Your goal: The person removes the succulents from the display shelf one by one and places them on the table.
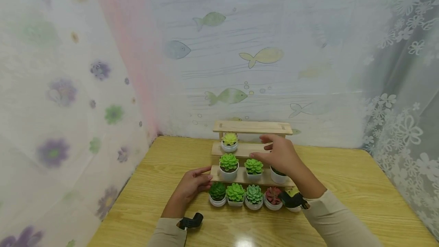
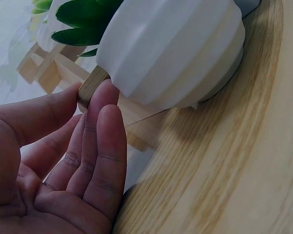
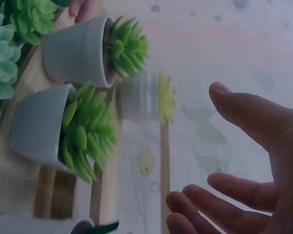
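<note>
Head view, stand [image 1: 252, 127]: upright on table [image 1: 356, 178], tiers [image 1: 248, 148] stepped, presumably keeping rear pots [image 1: 229, 147] visible.
Head view, front-row succulents [image 1: 235, 193]: on table before stand.
Left wrist view, left grip [image 2: 78, 192]: clamped on stand's left end, apparently steadying it.
Right wrist view, right grip [image 3: 285, 161]: fingers apart, unladen, above stand.

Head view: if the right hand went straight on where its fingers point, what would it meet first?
Probably the yellow-green succulent in its white pot, though depth is unclear.
</note>
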### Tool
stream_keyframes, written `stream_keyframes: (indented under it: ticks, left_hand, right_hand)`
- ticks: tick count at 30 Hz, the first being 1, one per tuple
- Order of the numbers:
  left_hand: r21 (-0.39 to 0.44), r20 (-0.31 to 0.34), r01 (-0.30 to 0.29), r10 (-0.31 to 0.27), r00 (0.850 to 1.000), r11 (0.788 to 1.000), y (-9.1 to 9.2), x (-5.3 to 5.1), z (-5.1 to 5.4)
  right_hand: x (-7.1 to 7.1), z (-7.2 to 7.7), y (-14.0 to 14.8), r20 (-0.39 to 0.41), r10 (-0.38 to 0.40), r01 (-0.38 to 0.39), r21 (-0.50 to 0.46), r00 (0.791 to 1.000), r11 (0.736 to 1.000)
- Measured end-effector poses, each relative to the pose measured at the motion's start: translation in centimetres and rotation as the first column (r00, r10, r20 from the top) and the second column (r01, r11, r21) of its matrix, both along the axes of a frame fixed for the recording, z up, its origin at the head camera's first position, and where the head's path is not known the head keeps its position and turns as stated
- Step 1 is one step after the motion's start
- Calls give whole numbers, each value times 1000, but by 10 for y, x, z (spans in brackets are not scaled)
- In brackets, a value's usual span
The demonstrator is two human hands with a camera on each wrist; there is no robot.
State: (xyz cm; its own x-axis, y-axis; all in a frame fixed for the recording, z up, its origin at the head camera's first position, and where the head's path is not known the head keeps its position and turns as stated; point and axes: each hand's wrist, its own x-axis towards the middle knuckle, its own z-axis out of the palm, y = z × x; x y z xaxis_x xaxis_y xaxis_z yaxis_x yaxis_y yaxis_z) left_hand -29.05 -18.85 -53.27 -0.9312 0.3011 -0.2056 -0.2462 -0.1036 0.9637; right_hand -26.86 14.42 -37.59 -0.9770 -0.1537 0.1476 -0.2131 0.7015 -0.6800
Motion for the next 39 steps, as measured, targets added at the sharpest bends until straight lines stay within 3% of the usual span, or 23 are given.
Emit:
stream_keyframes:
  ticks: [8,14,20,26,39]
  left_hand:
    - [-3,-2,2,-2,1000,1000,-1,0,0]
    - [-5,-9,2,-2,1000,1000,-2,-1,-1]
    - [-7,-5,7,-7,1000,1000,-3,0,0]
    - [-15,-1,10,-10,1000,1000,-3,1,1]
    - [-1,-5,24,-24,1000,1000,-2,-2,-1]
  right_hand:
    - [-28,2,-29,72,31,-29,-28,997,999]
    - [-45,-6,-47,107,39,-33,-58,994,998]
    - [-56,-12,-65,129,-3,2,7,992,1000]
    - [-63,-17,-76,121,-28,22,49,992,999]
    - [-65,-22,-85,109,-61,61,5,992,998]
